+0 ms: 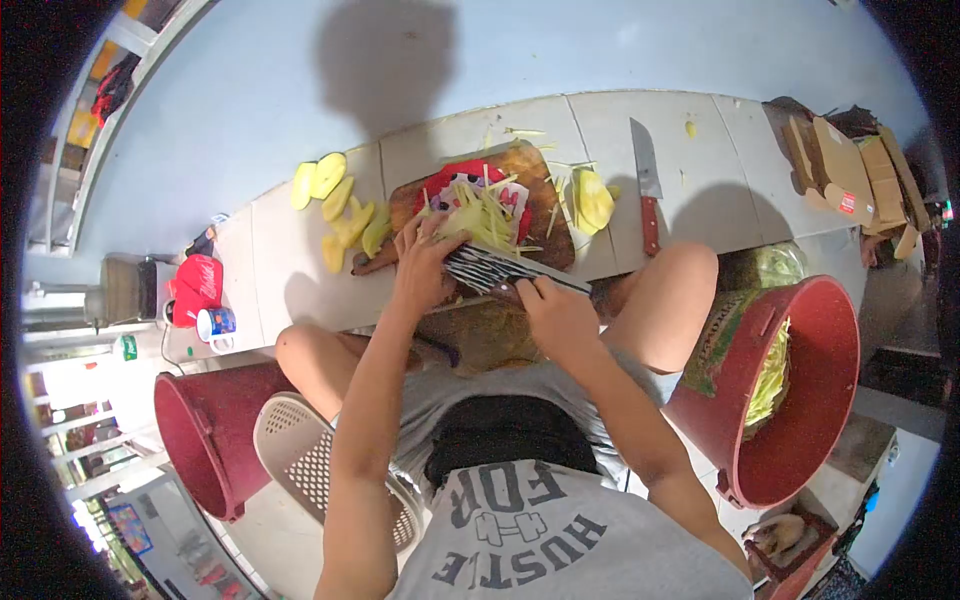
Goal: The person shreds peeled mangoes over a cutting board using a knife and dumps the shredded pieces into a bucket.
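A slicer [490,266] with a black-and-white striped face is tilted over the wooden cutting board [560,215]. My left hand [428,258] is closed around its left end, with fingers beside a heap of pale green strips [478,218]. My right hand [557,312] is bent closed at the slicer's lower right edge; whatever lies under those fingers is hidden. Beneath the strips is a red and white patterned item [520,200], partly covered. Peeled yellow-green pieces [338,198] lie left of the board, and a cut piece [594,203] sits at its right.
A knife [648,185] with a red handle lies on the tiled surface [720,140]. Red bins [850,370] flank my legs; the right one contains strips. At left are a mug [216,328] and a perforated basket [290,445]. Cardboard boxes [845,165] stand at far right.
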Motion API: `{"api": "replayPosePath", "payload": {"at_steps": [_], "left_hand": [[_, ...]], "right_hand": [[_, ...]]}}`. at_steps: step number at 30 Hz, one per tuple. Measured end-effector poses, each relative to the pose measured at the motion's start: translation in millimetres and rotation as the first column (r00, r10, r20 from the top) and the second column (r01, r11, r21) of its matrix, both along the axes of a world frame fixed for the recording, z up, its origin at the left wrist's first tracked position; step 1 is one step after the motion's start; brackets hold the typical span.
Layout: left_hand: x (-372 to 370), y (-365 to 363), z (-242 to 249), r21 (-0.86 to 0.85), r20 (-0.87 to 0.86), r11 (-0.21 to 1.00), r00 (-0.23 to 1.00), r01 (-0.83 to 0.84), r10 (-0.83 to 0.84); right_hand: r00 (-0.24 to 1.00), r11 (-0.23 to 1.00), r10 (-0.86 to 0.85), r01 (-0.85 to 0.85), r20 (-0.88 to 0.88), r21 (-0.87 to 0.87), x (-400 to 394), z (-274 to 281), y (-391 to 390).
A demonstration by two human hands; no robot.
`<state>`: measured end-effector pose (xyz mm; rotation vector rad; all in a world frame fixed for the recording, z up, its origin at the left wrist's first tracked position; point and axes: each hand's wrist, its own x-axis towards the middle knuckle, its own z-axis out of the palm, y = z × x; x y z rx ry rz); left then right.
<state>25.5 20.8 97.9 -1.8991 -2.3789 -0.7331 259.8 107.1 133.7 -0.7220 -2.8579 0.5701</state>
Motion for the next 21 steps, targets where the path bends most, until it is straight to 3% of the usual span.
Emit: {"api": "replayPosePath", "payload": {"at_steps": [3,6,8,9,11,15,17,18,21], "left_hand": [[-14.2,6.1,-11.2,-0.043,-0.044,0.999,0.999,-0.015,0.013],[-16.3,8.2,-6.5,0.016,0.109,0.997,0.992,-0.069,0.067],[-20.9,1.3,-21.8,0.163,0.255,0.960,0.950,-0.227,0.182],[-18.1,-0.7,-20.9,0.166,0.258,0.959,0.949,-0.228,0.181],[-5.0,-10.0,-17.4,-0.029,0.339,0.836,0.781,-0.548,0.524],[9.0,-20.1,-35.3,-0.186,0.231,0.757,0.721,-0.626,0.653],[14.4,-18.9,-29.8,-0.243,0.245,0.760,0.719,-0.603,0.650],[14.6,-18.0,-28.3,-0.241,0.251,0.752,0.709,-0.613,0.659],[11.8,-16.7,-25.9,-0.215,0.312,0.753,0.687,-0.622,0.656]], "right_hand": [[0.998,0.999,-0.014,0.016,0.065,-0.037,18.5,20.6,0.3],[0.989,0.985,-0.147,0.146,-0.010,-0.091,29.4,32.1,8.7],[0.929,0.924,-0.341,0.303,-0.145,-0.232,23.6,16.6,23.7],[0.929,0.925,-0.340,0.303,-0.144,-0.228,13.6,15.6,32.5],[0.878,0.863,-0.461,0.410,-0.129,-0.295,-14.2,15.3,50.8],[0.864,0.864,-0.487,0.454,-0.127,-0.217,-58.0,-15.3,73.0],[0.888,0.860,-0.458,0.453,0.037,-0.235,-70.4,-23.4,73.2],[0.914,0.919,-0.383,0.362,-0.132,-0.158,-64.4,-34.6,67.5],[0.945,0.941,-0.320,0.309,-0.062,-0.136,-57.5,-45.0,51.1]]}}
